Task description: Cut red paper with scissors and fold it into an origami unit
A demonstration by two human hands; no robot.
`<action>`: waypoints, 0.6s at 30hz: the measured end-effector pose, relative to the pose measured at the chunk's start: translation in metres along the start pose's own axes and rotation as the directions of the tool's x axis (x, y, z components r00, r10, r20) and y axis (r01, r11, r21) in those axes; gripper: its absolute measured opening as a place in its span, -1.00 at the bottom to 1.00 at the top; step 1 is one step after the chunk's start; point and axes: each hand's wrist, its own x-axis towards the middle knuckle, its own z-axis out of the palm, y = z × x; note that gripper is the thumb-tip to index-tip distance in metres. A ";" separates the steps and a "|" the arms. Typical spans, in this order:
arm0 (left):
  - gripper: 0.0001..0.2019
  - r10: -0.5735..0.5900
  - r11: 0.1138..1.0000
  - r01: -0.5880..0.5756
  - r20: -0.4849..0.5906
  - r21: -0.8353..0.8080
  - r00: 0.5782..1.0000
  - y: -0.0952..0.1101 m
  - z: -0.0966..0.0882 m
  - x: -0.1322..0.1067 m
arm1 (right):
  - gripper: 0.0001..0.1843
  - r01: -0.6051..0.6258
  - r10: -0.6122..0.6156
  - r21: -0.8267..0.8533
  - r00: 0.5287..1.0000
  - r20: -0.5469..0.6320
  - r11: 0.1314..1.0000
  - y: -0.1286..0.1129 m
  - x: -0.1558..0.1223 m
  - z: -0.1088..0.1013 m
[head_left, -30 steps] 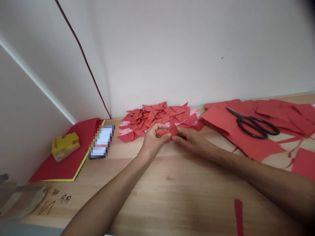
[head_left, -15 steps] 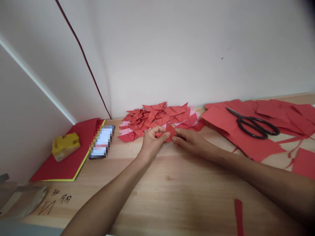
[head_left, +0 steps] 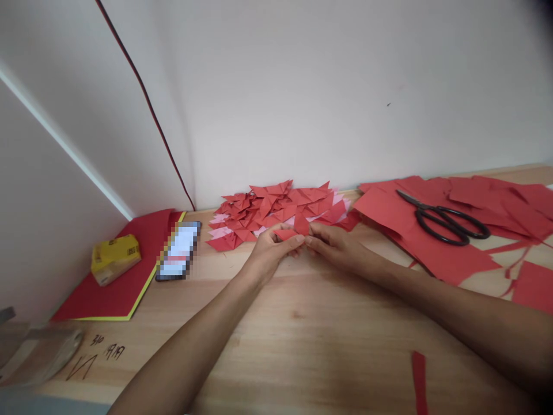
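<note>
Between both my hands is a small piece of folded red paper [head_left: 301, 222], one point of it sticking up. My left hand [head_left: 276, 246] pinches its left side, thumb on top and fingers curled underneath. Gripping the right side with thumb and forefinger is my right hand [head_left: 329, 243], its fingertips close to the left thumb. Part of the paper is hidden by the fingers. Just behind the hands, against the wall, lies a heap of folded red and pink paper pieces [head_left: 268, 202].
Black-handled scissors [head_left: 443, 222] rest on red paper sheets [head_left: 389, 207] at the right. A red strip [head_left: 419, 380] lies near the front. Leftward are a phone [head_left: 179, 251], a yellow packet [head_left: 116, 258] on red and yellow sheets [head_left: 142, 230], and a clear object [head_left: 47, 354] at the corner.
Both hands have stayed near the same spot, shifting very slightly right. The left thumb has moved across the folded paper toward the right fingertips, and the paper's visible shape has changed.
</note>
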 end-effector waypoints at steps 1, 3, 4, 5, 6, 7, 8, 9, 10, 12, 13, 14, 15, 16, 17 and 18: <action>-0.71 -0.004 0.999 0.003 0.019 0.051 1.000 0.000 0.000 0.000 | -0.67 0.005 -0.005 0.004 1.000 0.006 1.000 0.000 0.000 0.000; -0.69 -0.010 0.988 0.004 0.039 0.155 0.999 -0.002 0.000 -0.001 | -0.65 0.005 -0.005 0.009 1.000 0.017 1.000 0.001 0.000 0.001; -0.67 -0.014 0.982 0.006 0.040 0.191 0.999 -0.002 0.000 -0.001 | -0.64 0.000 0.000 0.010 1.000 0.021 1.000 0.002 -0.001 0.001; -0.65 -0.015 0.978 0.008 0.035 0.207 0.999 -0.003 0.000 -0.002 | -0.63 -0.007 0.007 0.010 1.000 0.024 1.000 0.002 -0.001 0.001; -0.64 -0.017 0.977 0.011 0.028 0.211 0.999 -0.004 0.000 -0.002 | -0.63 -0.014 0.014 0.011 1.000 0.027 1.000 0.003 -0.002 0.001; -0.62 -0.018 0.979 0.014 0.017 0.205 1.000 -0.004 0.000 -0.002 | -0.63 -0.020 0.019 0.014 0.999 0.031 1.000 0.003 -0.002 0.001; -0.62 -0.019 0.980 0.017 0.007 0.199 1.000 -0.004 0.001 -0.003 | -0.63 -0.024 0.023 0.019 0.999 0.038 1.000 0.003 -0.002 0.001; -0.61 -0.020 0.980 0.020 -0.001 0.199 1.000 -0.004 0.001 -0.003 | -0.63 -0.026 0.024 0.024 0.999 0.049 0.999 0.003 -0.003 0.000; -0.60 -0.021 0.978 0.021 -0.002 0.208 1.000 -0.003 0.002 -0.004 | -0.63 -0.026 0.024 0.031 0.998 0.062 0.999 0.002 -0.003 -0.001; -0.60 -0.016 0.969 0.012 0.011 0.245 1.000 0.000 0.003 -0.005 | -0.63 -0.023 0.019 0.046 0.995 0.094 0.999 0.002 -0.004 -0.002; -0.60 -0.009 0.965 0.003 0.021 0.264 1.000 0.001 0.004 -0.006 | -0.62 -0.021 0.015 0.055 0.994 0.109 0.998 0.002 -0.004 -0.002; -0.60 0.001 0.960 -0.008 0.026 0.279 1.000 0.002 0.005 -0.007 | -0.62 -0.020 0.012 0.063 0.993 0.118 0.998 0.002 -0.004 -0.003; -0.60 0.014 0.956 -0.022 0.027 0.291 1.000 0.003 0.005 -0.008 | -0.61 -0.019 0.010 0.072 0.992 0.123 0.997 0.002 -0.005 -0.003; -0.59 0.028 0.953 -0.034 0.024 0.301 0.999 0.004 0.006 -0.008 | -0.61 -0.018 0.009 0.077 0.992 0.122 0.997 0.003 -0.005 -0.002; -0.59 0.043 0.950 -0.046 0.016 0.308 0.999 0.004 0.007 -0.009 | -0.61 -0.019 0.009 0.085 0.993 0.117 0.996 0.003 -0.005 -0.002; -0.60 0.056 0.949 -0.056 0.008 0.310 0.998 0.004 0.007 -0.010 | -0.61 -0.019 0.008 0.098 0.994 0.109 0.995 0.003 -0.005 -0.001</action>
